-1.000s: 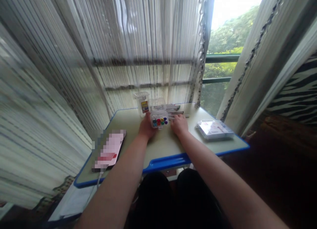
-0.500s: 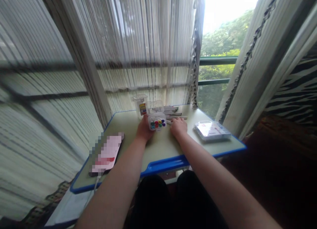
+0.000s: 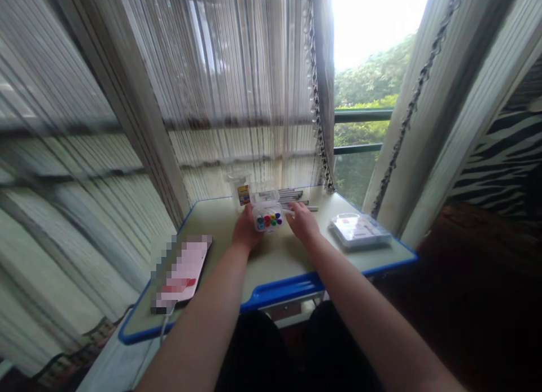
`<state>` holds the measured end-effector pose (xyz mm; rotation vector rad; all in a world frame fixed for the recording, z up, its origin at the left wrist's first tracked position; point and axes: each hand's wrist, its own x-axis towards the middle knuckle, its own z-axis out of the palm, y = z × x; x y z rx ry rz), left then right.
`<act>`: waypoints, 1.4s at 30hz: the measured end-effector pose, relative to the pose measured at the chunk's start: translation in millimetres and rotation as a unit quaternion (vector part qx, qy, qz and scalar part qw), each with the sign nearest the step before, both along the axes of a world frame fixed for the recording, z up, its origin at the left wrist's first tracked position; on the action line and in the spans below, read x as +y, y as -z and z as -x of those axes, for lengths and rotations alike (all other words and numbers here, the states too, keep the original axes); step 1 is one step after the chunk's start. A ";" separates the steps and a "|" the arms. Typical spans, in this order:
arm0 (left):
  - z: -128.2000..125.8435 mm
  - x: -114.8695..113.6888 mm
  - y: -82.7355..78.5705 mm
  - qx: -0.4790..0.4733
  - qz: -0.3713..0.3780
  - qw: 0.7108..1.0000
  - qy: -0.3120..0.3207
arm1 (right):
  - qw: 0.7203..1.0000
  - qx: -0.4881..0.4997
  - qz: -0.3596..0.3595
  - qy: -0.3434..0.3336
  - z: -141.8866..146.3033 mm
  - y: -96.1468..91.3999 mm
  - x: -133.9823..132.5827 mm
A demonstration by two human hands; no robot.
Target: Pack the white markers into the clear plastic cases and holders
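Observation:
A small clear plastic box [image 3: 266,215] of markers with coloured caps stands near the back of a pale desk [image 3: 279,253] with a blue rim. My left hand [image 3: 247,231] is wrapped round the box's left side and holds it. My right hand [image 3: 301,221] sits just right of the box, fingers curled round a thin pen [image 3: 292,212] that points toward the box. Several more pens [image 3: 292,196] lie in a row behind the box.
A clear cup with a yellow label [image 3: 240,188] stands behind the box. A flat clear case [image 3: 359,230] lies at the desk's right. A phone [image 3: 181,272] with a cable lies at the left front. Striped curtains and a window rail close the back.
The view has tilted and shifted a little. My right hand has moved closer to the marker box with the pen. My left hand stays on the box.

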<state>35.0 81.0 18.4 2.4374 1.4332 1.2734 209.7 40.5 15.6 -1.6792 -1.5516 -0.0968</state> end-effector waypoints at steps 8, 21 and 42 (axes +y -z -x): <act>-1.8 1.6 1.3 -0.003 0.005 1.000 0.008 | 0.926 0.074 -0.366 -0.056 1.7 -8.6 -18.4; -3.6 3.3 1.9 -0.016 0.004 1.000 -0.002 | 0.855 0.016 -0.500 -0.135 13.5 -13.8 -38.0; -4.2 2.2 1.0 0.008 -0.004 1.000 -0.005 | 0.943 -0.049 -0.285 -0.166 23.0 -11.6 -29.7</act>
